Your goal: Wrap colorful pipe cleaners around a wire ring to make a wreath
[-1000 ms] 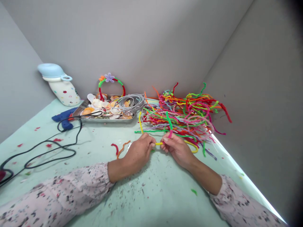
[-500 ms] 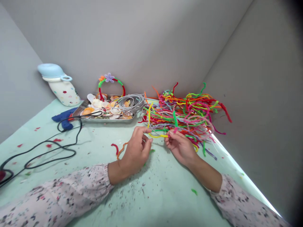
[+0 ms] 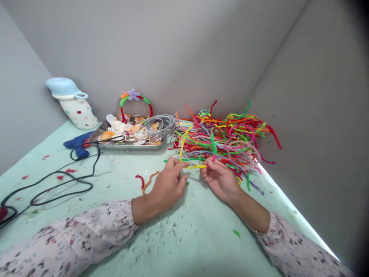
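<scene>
My right hand (image 3: 219, 177) pinches a yellow pipe cleaner (image 3: 182, 146) near its lower end, together with a short green and pink piece (image 3: 213, 146) that sticks up from the fingers. The yellow one curves up and left in a loop. My left hand (image 3: 169, 183) rests just left of it, its fingers loosely curled, with index and thumb touching the yellow strand. Right behind both hands lies a big tangled heap of many-coloured pipe cleaners (image 3: 230, 134).
A metal tray (image 3: 115, 145) of shells, grey wire coils (image 3: 159, 123) and a decorated hoop (image 3: 135, 100) stands at the back. A blue glue gun (image 3: 77, 144) with a black cord (image 3: 60, 178) lies left, beside a white spotted jug (image 3: 73, 104). Red and orange scraps (image 3: 146, 180) lie near my left hand.
My hands parted after holding the yellow pipe cleaner end to end. The right hand lifted it so it now loops upward, and the left hand loosened and came back to touch it.
</scene>
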Action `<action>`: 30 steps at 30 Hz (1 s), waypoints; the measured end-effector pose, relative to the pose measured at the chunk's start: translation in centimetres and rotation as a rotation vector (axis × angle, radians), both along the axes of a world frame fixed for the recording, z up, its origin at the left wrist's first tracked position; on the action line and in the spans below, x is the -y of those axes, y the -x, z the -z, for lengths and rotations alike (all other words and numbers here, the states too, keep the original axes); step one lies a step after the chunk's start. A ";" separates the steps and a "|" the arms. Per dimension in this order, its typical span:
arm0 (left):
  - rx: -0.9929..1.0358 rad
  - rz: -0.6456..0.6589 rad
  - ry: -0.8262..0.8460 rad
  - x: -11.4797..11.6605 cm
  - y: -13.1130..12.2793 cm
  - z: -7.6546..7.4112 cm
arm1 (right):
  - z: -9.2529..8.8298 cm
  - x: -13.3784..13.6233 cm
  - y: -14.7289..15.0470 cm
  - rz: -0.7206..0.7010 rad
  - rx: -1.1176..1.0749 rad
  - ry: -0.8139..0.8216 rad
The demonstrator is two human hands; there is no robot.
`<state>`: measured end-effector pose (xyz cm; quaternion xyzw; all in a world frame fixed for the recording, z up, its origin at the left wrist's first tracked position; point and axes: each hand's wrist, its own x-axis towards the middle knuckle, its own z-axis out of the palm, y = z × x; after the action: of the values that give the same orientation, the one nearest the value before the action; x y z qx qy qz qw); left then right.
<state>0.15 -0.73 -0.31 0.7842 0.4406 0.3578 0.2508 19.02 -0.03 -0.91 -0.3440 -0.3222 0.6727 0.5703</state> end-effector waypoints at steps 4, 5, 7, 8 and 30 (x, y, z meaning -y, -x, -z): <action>-0.025 -0.023 0.025 0.0 0.0 0.0 | -0.2 0.0 0.2 0.082 -0.058 -0.001; -0.018 -0.034 0.024 0.0 0.0 0.0 | -0.3 0.0 0.2 0.099 -0.072 -0.008; 0.010 -0.053 0.020 -0.1 -0.1 0.2 | -0.2 -0.1 0.2 0.116 -0.090 -0.028; 0.031 -0.056 0.022 -0.1 -0.1 0.3 | -0.2 -0.2 0.1 0.120 -0.097 -0.036; 0.426 0.201 0.488 0.0 -0.1 -0.5 | 0.0 0.5 0.3 -0.178 -0.011 -0.019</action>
<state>0.28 -0.71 0.24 0.6482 0.3716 0.3712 0.5513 18.75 -0.52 -0.89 -0.3049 -0.3546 0.7196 0.5133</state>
